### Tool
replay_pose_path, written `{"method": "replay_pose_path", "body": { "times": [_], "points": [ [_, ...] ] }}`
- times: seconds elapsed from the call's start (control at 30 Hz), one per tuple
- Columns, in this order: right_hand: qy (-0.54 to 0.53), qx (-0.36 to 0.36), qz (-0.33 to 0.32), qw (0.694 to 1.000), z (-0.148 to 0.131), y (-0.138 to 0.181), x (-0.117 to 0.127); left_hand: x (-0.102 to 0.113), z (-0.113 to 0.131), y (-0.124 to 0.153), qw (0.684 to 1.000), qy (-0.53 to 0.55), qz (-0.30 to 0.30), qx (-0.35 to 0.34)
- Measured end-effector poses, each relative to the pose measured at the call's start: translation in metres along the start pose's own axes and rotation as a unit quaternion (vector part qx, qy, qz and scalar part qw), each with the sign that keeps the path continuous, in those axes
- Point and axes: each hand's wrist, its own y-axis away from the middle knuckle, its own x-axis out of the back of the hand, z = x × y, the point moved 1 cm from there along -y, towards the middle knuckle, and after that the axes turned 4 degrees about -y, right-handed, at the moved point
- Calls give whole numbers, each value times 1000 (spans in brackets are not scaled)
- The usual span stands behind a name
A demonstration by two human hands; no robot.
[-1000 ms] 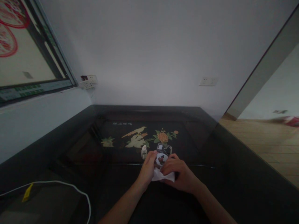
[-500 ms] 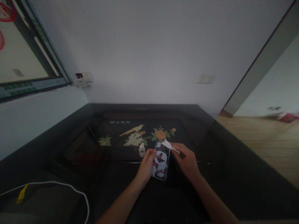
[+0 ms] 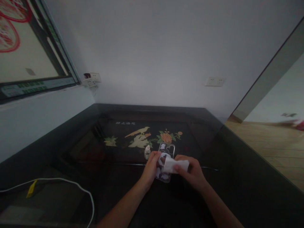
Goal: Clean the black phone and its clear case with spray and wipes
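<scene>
A clear phone case (image 3: 163, 177) with a white-and-dark pattern is held by its left edge in my left hand (image 3: 150, 167), its camera cutout at the far end. My right hand (image 3: 193, 172) pinches a folded white tissue (image 3: 174, 165) between thumb and fingers. The tissue lies over the middle of the case and hides part of the pattern. Just beyond my left hand, a small clear bottle (image 3: 147, 153) with a pale cap stands upright on the dark glossy table (image 3: 123, 196).
A white cable (image 3: 78, 185) with a yellow tag (image 3: 31, 189) curves across the table's left front. Wall sockets (image 3: 215, 81) sit above the table's far edge, with a plugged adapter (image 3: 89, 82) at left. A window (image 3: 35, 63) is at upper left.
My right hand has brought the tissue from the far end of the case down to its middle, and more of the tissue shows. The view has shifted slightly left.
</scene>
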Motion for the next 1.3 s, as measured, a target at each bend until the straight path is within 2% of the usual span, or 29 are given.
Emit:
{"method": "replay_pose_path", "body": {
  "times": [0.07,0.13,0.2,0.27,0.4,0.5,0.57,0.73,0.87,0.97,1.03,1.1,1.17,1.23,1.3],
  "points": [
    [-13,-70,146,987,8,-2,7,-2,4,4,1000,-15,-12,6],
    [-11,-104,272,957,15,-4,12,-4,8,9,999,-18,-43,16],
    [3,-113,328,938,19,-6,15,-5,12,14,996,2,-81,44],
    [21,-104,340,935,21,-7,13,-5,14,17,987,41,-129,83],
    [92,-42,307,946,20,-5,7,-3,15,20,955,121,-222,154],
    [170,39,203,963,14,-3,3,-4,13,21,950,120,-248,145],
    [196,87,138,967,10,-2,0,-7,13,22,950,124,-249,141],
    [243,168,86,951,-2,0,-10,-11,14,22,949,193,-192,157],
    [273,228,-45,933,-18,4,-17,-8,16,18,954,232,-130,139],
    [254,248,-134,925,-36,14,-21,-4,18,14,955,208,-150,151],
    [212,251,-168,929,-48,23,-24,-2,20,12,955,184,-175,152],
    [156,243,-166,943,-57,30,-25,-1,20,12,957,169,-192,139],
    [120,219,-117,961,-60,33,-22,-2,20,13,955,167,-204,134],
    [130,179,-24,975,-58,30,-15,-3,19,15,951,177,-214,138],
    [169,131,89,973,-52,21,-4,-4,19,18,946,189,-225,140]
  ]
}}
